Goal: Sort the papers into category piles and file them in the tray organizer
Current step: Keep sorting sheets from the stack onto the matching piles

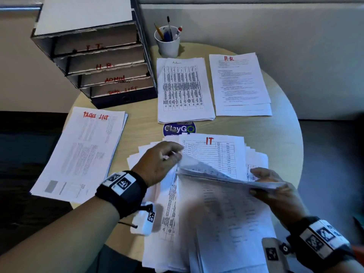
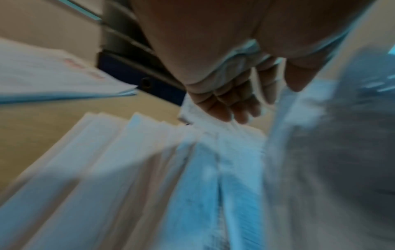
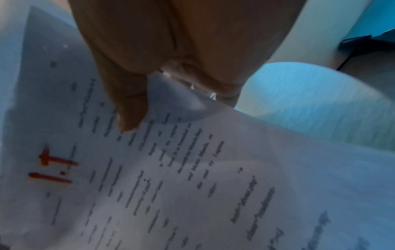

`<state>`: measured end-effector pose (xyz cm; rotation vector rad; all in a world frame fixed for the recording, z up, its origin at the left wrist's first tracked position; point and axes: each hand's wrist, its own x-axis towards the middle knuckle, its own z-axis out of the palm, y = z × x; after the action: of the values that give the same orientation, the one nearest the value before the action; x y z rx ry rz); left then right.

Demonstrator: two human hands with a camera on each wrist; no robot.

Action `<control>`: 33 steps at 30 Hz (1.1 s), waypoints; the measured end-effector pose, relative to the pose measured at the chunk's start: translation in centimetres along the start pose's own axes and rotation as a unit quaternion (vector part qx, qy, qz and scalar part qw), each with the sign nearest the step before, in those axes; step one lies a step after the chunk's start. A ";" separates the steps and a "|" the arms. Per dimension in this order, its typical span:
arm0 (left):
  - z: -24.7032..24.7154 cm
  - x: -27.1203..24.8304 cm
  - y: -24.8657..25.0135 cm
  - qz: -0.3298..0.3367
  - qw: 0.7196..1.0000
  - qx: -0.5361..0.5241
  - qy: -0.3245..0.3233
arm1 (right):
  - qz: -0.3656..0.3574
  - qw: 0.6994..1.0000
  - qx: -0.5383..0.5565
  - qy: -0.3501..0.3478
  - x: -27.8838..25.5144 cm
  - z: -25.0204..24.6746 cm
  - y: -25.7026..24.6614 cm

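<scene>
Nearest me, a loose fanned heap of white printed sheets (image 1: 226,223) covers the near edge of the round pale wooden table (image 1: 283,138). My right hand (image 1: 275,190) has thumb and fingers closed on the right edge of a lifted bundle of printed pages (image 1: 226,177), thumb on top per the right wrist view, over a sheet marked "I.T" in red. My left hand (image 1: 157,162) sits at the bundle's left corner, fingers curled there; the left wrist view is too blurred to confirm a grip. Just past both hands lies a white table sheet headed "IT" in red (image 1: 212,150), partly under the bundle. Left of it, apart, a white stack headed "Tasks List" in red (image 1: 82,150). Farther back, a stack headed "Admin" (image 1: 183,89) with a stack headed "H.R" in red (image 1: 240,83) beside it on the right. Far left stands the dark cardboard tray organizer (image 1: 102,62), shelves lettered I.T., H.R., ADMIN, TASK LIST. Behind the Admin stack, a white cup of pens (image 1: 167,42).
</scene>
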<state>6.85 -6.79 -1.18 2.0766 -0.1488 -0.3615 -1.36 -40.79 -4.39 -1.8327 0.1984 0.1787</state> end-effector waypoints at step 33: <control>-1.7 4.0 0.2 -0.027 0.988 0.149 0.036 | 0.007 0.996 0.055 -0.073 -0.9 0.7 -2.6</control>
<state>11.21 -6.44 -0.99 2.3906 -0.1079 -0.3101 -1.65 -39.38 -1.97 -1.7023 0.1155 0.3046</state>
